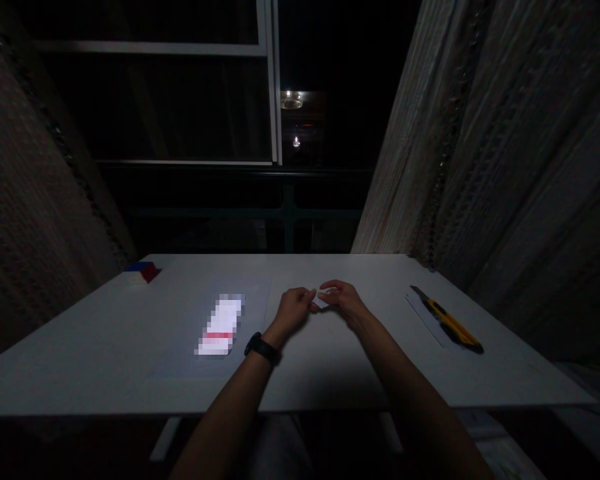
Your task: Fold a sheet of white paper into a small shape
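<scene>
Both my hands meet over the middle of a white table (105, 360) in dim light. My left hand (294, 309), with a black watch on its wrist, is closed in a pinch on one end of a small white piece of paper (321, 301). My right hand (344, 299) pinches the other end of the same piece. The paper is tiny and its shape is hard to make out.
A yellow and black utility knife (453, 323) lies on a white strip at the right. A blurred white card with a red stripe (220, 327) lies left of my hands. A red and blue block (144, 269) sits at the far left corner. Curtains hang on both sides of a dark window.
</scene>
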The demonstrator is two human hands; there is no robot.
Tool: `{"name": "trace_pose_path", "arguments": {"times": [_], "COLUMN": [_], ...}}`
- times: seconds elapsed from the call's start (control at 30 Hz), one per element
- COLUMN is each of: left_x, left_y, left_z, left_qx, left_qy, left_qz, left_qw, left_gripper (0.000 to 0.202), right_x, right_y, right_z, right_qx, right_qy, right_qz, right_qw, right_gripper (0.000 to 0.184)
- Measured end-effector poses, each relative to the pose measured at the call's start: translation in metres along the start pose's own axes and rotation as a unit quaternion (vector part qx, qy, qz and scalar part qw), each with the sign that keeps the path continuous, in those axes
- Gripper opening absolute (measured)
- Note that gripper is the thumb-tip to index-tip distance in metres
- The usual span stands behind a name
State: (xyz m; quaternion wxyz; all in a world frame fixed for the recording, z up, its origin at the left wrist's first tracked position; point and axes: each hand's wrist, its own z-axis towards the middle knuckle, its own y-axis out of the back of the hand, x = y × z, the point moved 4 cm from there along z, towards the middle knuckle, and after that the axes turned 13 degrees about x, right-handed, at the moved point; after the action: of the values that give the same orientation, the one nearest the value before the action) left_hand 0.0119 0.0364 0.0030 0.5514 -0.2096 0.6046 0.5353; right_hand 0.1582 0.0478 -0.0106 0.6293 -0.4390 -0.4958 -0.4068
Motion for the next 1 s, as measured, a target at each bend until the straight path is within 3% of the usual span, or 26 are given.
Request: {"name": "trace_pose_path", "arguments": {"times": [0.27,0.6,0.83,1.0], "left_x": [0.0007,0.0013,0.0076,0.0034], "left_y": [-0.0005,-0.003,-0.0011,-0.0021], "left_z": [-0.0009,0.0008,0.002,0.0004], "left_qx": [-0.004,-0.003,0.007,0.021], "left_qy": [0.003,0.003,0.008,0.007], "left_qz": [0.062,0.067,0.031,0.072], "left_qw": [0.998,0.998,0.999,0.997], "left_gripper": [0.042,0.044,0.043,0.042], "right_x": [-0.0008,-0.0011,-0.0014,-0.0031], "right_y": [-0.001,-0.0032,-0.0018,0.0004], "right_z": [-0.0001,-0.0002,-0.0005,-0.0003], "right_qx": [0.007,-0.063,0.026,0.018], "right_qy": [0.008,0.009,-0.017,-0.027], "right_qz": [-0.012,0.001,-0.012,-0.021], "right_qw": [1.0,0.998,0.999,0.999], "right_gripper": [0.04,0.048,0.043,0.041]}}
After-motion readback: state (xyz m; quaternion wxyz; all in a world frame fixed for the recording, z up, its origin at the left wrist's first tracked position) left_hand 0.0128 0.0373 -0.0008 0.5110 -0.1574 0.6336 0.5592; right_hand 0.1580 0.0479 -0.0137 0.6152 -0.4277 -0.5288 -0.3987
